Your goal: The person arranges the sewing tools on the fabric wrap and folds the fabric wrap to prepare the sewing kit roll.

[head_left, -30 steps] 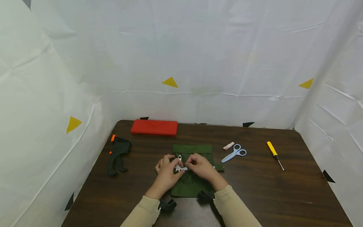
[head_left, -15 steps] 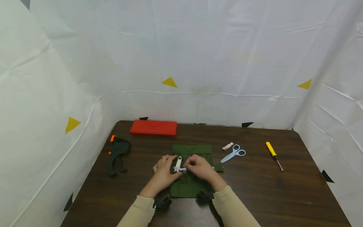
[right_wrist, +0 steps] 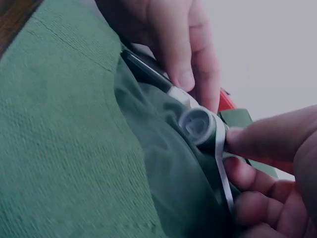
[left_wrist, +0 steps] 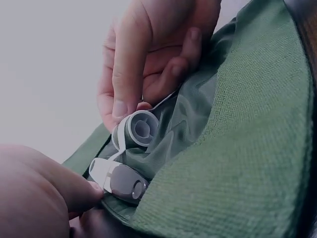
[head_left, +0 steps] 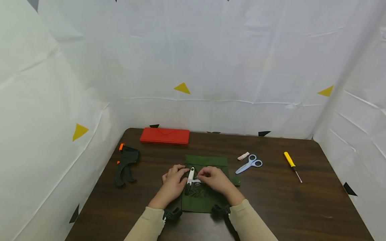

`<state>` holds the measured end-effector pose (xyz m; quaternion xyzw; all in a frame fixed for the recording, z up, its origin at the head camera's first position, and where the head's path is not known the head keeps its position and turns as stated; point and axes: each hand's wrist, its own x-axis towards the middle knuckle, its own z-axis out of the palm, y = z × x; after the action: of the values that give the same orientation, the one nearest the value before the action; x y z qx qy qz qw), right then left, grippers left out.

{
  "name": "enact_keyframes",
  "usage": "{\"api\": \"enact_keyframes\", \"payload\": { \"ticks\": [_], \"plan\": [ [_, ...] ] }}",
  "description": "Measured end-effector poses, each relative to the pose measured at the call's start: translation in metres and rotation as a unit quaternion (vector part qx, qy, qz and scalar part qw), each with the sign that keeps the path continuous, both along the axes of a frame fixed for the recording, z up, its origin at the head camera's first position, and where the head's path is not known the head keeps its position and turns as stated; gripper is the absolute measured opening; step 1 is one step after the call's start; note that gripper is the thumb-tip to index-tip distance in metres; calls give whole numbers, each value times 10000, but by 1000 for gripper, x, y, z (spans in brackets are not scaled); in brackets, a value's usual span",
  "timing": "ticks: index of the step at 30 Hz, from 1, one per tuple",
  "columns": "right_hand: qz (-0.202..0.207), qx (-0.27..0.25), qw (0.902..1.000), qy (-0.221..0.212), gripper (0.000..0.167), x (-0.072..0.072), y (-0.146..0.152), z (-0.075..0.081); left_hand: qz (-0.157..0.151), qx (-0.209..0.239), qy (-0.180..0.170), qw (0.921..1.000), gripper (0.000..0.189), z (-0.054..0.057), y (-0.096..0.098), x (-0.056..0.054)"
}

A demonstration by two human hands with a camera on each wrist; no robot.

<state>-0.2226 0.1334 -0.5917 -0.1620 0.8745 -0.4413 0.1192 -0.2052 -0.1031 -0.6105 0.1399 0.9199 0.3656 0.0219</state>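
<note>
An opened green fabric pouch (head_left: 205, 202) lies on the table. Under its white elastic band (right_wrist: 220, 148) sit a slim white-and-dark tool (head_left: 191, 174) and, beside it, a small thread spool (left_wrist: 142, 128) with a pale hollow end. My left hand (head_left: 173, 183) rests at the pouch's left side, its thumb (left_wrist: 86, 191) against the tool and its other fingers spread loosely. From the right, my right hand (head_left: 215, 179) pinches the spool between thumb and forefinger, right at the band. Part of the spool is hidden by those fingertips.
Blue-handled scissors (head_left: 249, 164) and a small pinkish bundle (head_left: 243, 156) lie right of the pouch. Farther right is a yellow screwdriver (head_left: 290, 160). A red case (head_left: 164, 136) sits at the back edge, a black-and-orange clamp (head_left: 128, 165) on the left.
My left thumb has drawn back leftward from the band, uncovering the tool and the spool. My right hand stays at the band, still pinching.
</note>
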Motion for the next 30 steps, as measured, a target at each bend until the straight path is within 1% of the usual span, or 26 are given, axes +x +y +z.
{"api": "enact_keyframes", "payload": {
  "ticks": [5,11,14,18,20,24,30],
  "plan": [
    [17,-18,10000,-10,12,-1,-1,-3,22,40,-37,10000,39,1,0,0],
    [-42,-74,9999,-115,13,0,-1,-4,33,106,-93,9999,39,-1,0,0],
    [-72,-167,9997,-191,14,1,1,-3,24,145,-15,9999,39,-2,0,0],
    [-236,-305,9989,-273,16,3,2,0,10,212,129,9997,39,-5,0,-1],
    [-356,-209,9990,-158,19,5,2,1,11,191,151,9997,39,-5,1,-1],
    [-461,220,9983,276,22,9,1,3,29,78,104,9999,39,-3,1,-1],
    [-261,436,9966,643,21,12,2,4,52,56,33,10000,39,-1,0,1]
  ]
}}
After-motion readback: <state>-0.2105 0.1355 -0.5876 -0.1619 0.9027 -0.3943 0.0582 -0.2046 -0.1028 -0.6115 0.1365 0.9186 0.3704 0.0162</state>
